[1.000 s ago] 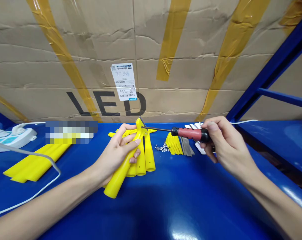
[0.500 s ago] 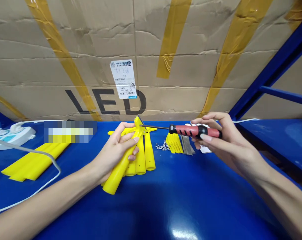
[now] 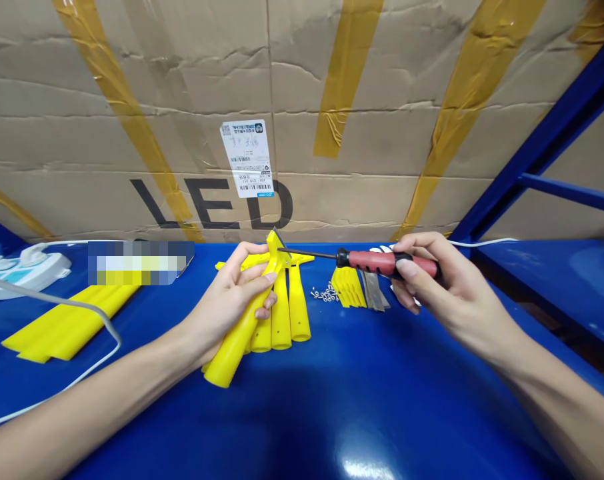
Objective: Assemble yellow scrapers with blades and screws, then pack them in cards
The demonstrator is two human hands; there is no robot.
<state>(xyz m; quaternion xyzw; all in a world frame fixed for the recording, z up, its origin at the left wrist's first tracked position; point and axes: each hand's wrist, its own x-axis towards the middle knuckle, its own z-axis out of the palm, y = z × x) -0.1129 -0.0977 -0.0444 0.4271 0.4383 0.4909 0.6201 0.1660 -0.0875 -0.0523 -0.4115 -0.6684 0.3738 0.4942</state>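
My left hand (image 3: 237, 287) is closed around a yellow scraper (image 3: 232, 350), its hollow handle end tilted down toward me and a dark blade edge at its head. In my right hand (image 3: 442, 280) is a screwdriver (image 3: 377, 262) with a red and black handle, held level. Its shaft points left, and the tip meets the scraper's head; the screw there is too small to make out. Behind my left hand, several more yellow scrapers (image 3: 299, 307) lie side by side. Small screws (image 3: 326, 293) are scattered between them and my right hand.
Right of the screws lie yellow plastic pieces (image 3: 349, 288) and grey metal blades (image 3: 375, 293). Long yellow tubes (image 3: 82, 320) and a white power strip (image 3: 32, 277) with a cable are on the left. A big cardboard box (image 3: 302, 87) stands behind the blue table (image 3: 332, 413).
My right hand has shifted its grip on the screwdriver, the fingers turning around the handle. The tip stays at the scraper's head, and my left hand has hardly moved.
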